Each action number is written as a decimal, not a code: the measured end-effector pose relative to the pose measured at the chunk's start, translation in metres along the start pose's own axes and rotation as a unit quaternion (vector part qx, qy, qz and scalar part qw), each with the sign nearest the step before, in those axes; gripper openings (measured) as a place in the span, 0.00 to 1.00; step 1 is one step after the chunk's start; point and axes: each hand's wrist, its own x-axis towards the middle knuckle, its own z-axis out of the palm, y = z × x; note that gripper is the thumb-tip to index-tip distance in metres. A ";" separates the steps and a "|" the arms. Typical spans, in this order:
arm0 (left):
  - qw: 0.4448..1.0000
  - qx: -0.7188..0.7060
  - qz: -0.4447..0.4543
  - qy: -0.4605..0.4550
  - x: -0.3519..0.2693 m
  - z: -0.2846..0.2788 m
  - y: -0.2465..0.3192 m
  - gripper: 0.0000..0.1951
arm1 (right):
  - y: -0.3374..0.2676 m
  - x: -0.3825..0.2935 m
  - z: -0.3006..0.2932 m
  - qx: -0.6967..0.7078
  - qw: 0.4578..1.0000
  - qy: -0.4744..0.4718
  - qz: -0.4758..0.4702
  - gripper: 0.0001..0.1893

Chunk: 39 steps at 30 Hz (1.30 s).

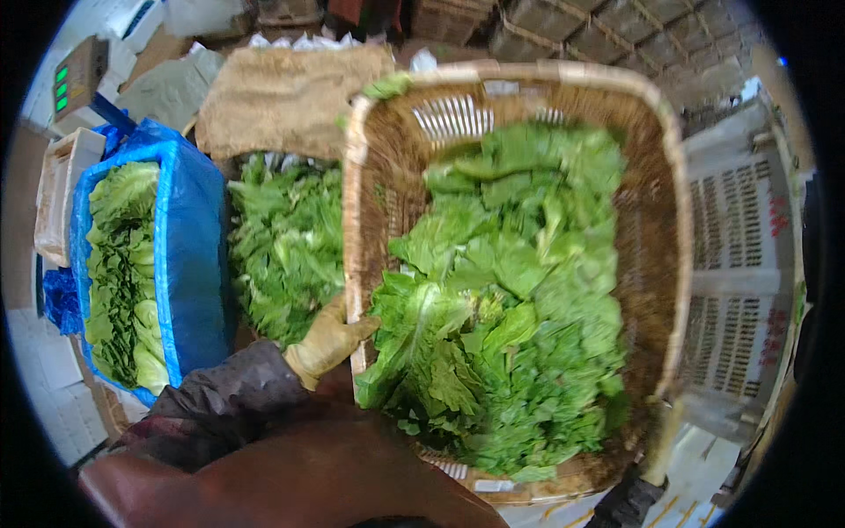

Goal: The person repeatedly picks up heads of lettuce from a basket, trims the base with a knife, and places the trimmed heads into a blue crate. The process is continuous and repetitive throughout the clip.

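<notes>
A large dirt-stained plastic basket (680, 218) full of loose green lettuce leaves (508, 277) is right before me. My left hand (328, 340), in a tan glove, grips the left rim with the thumb over the edge. At the lower right corner my right hand (662, 439), also gloved, is against the basket's rim; its fingers are blurred and partly hidden. Left of the basket lies a heap of leafy lettuce (287, 244). Farther left stands a container lined with a blue plastic bag (195, 257), packed with lettuce heads (125, 277).
A scale display (79, 86) with green digits rises behind the blue-lined container. Brown sacking (290, 99) lies beyond the leaf heap. White slatted crates (733, 277) stand close along the right side. A small foam box (63, 195) sits at far left. Stacked boxes (594, 39) fill the back.
</notes>
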 end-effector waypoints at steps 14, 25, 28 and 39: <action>0.895 0.432 0.007 -0.107 0.101 -0.034 -0.048 0.32 | -0.045 -0.102 0.171 -0.008 0.983 0.027 -0.179 0.27; 0.896 0.351 0.216 -0.164 0.194 0.064 0.055 0.60 | -0.052 0.007 0.321 -0.036 0.972 -0.083 -0.217 0.21; 0.867 0.423 0.201 -0.172 0.199 0.097 0.007 0.38 | -0.064 0.018 0.316 -0.049 0.977 -0.085 -0.191 0.21; 0.707 0.617 0.164 0.304 0.144 -0.141 0.027 0.32 | -0.058 0.109 0.442 -0.406 0.835 -0.327 -0.174 0.32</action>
